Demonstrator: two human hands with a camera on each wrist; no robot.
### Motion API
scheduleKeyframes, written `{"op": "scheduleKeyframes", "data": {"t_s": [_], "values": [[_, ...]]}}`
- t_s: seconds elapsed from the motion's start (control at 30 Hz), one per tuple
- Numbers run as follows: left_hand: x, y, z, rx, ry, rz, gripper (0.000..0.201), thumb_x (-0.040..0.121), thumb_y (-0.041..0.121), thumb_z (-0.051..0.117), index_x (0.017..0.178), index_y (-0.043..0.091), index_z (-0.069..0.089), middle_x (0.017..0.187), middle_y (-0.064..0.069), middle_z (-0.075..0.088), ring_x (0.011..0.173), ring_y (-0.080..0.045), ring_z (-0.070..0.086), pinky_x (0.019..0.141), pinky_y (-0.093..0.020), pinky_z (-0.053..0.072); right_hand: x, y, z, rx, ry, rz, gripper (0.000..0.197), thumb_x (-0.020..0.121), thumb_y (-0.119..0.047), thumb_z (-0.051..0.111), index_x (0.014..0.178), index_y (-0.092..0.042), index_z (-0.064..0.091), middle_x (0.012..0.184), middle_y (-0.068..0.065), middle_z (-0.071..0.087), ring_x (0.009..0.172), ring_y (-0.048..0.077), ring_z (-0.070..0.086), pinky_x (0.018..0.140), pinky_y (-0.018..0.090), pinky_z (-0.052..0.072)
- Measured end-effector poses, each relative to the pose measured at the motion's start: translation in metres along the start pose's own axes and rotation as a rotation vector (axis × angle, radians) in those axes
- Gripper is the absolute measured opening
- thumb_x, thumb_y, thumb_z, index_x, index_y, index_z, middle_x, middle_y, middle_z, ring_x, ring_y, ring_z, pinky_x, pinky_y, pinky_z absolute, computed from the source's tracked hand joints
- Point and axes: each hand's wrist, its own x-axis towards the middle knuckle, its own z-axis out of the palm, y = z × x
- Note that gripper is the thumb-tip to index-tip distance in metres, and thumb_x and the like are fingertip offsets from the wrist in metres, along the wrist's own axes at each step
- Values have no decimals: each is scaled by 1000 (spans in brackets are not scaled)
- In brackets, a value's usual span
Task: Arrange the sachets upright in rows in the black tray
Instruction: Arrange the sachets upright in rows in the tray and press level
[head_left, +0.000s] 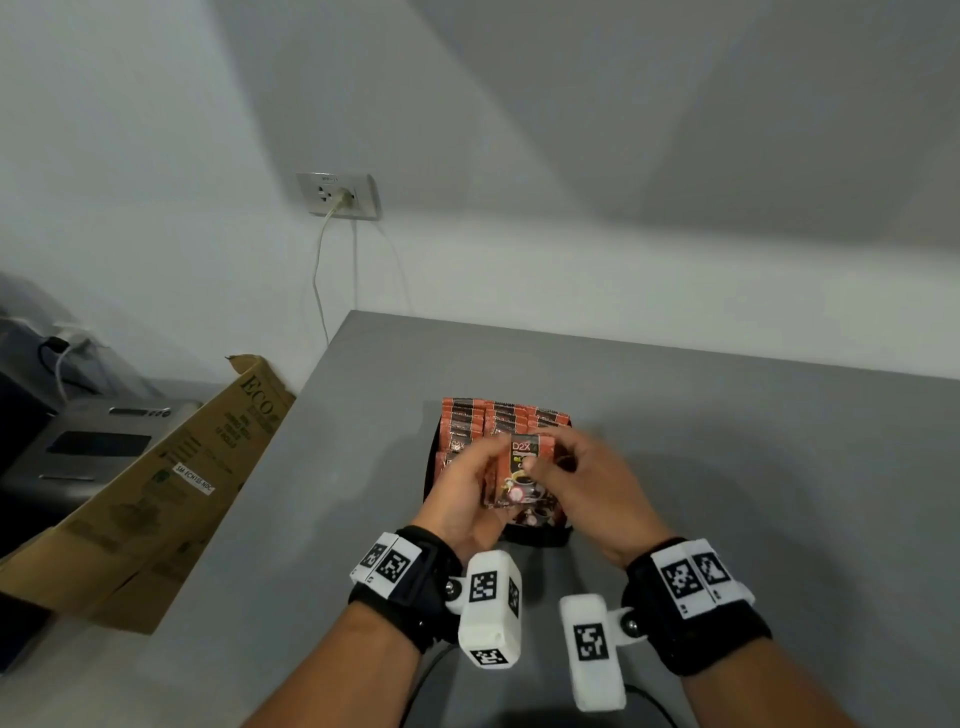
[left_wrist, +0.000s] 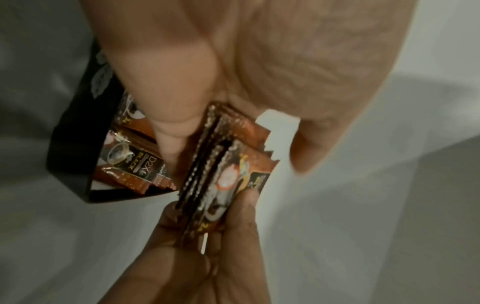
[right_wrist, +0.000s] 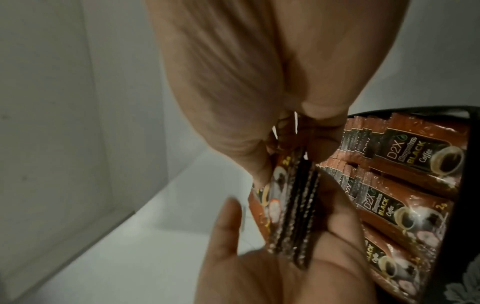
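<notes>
I'm gripping a small stack of sachets (head_left: 519, 475) upright in both hands (head_left: 470, 491) (head_left: 592, 488), hovering right above the black tray (head_left: 540, 535), rows (head_left: 498, 415) just beyond.

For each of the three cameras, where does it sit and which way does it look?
Head: worn high, looks forward and down at the grey table, black tray, both forearms.
Left wrist: looks along the left hand at the stack of sachets; the right hand shows.
Right wrist: looks along the right hand at the same stack.
All share the stack, both hands gripping it.
</notes>
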Motion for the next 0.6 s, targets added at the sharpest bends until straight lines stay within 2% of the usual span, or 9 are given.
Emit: {"op": "scheduleKeyframes", "data": {"t_s": [0.03,0.1,0.13,0.23,0.3,0.33,0.43,0.53,0.6], "values": [[1,-1,-1,7,-1,-18,36,89,18,63,119,-2,64,121,-25,64,101,-34,66,86,-43,53,2,2,2,-126,-21,-52,19,96,-30,64,114,-29,71,105,-12,75,99,5,69,88,24,55],[1,0,-1,14,2,-52,38,86,12,63,122,-2,63,115,-24,67,96,-34,68,79,-43,56,5,8,7,-388,-39,-81,48,92,-58,50,130,-32,63,122,-9,64,118,11,58,103,35,48],[2,1,-2,5,8,-64,38,86,12,62,121,-2,63,112,-24,68,94,-34,69,76,-43,58,7,8,6,-441,-39,-69,60,90,-64,45,138,-31,57,130,-6,57,126,13,51,109,38,42],[5,5,-7,-9,26,-57,52,79,10,65,130,2,58,120,-28,65,99,-38,67,80,-49,56,7,-3,-6,-292,-62,-105,60,91,-50,64,145,-27,49,136,-13,47,131,7,45,113,31,37],[6,5,-9,8,16,-52,61,74,5,67,133,8,56,128,-29,62,106,-41,63,94,-53,47,4,-15,-12,-248,-202,-166,89,71,-43,86,147,-33,42,136,-24,45,129,-1,47,109,25,40],[6,4,-9,24,-7,-50,59,70,3,67,129,7,59,123,-28,64,103,-40,64,95,-50,45,3,-19,-11,-306,-281,-179,101,64,-38,92,150,-34,38,138,-28,43,130,-3,45,110,23,39],[2,2,-4,68,-67,-50,46,65,2,62,111,1,64,95,-22,68,85,-33,66,80,-43,51,3,-19,-2,-590,-351,-232,106,67,-33,88,156,-30,30,152,-17,38,141,4,32,120,29,27],[0,1,-6,64,-68,-36,46,66,5,64,112,2,63,95,-21,68,87,-32,66,83,-44,49,6,-15,2,-703,-336,-280,104,69,-43,81,157,-29,26,151,-11,36,141,10,28,122,38,24],[0,1,-7,66,-57,-28,47,69,8,64,115,1,61,93,-20,70,82,-31,69,77,-42,52,5,-15,2,-731,-360,-247,113,66,-47,84,157,-32,20,147,-13,32,138,9,25,120,35,22]]}}
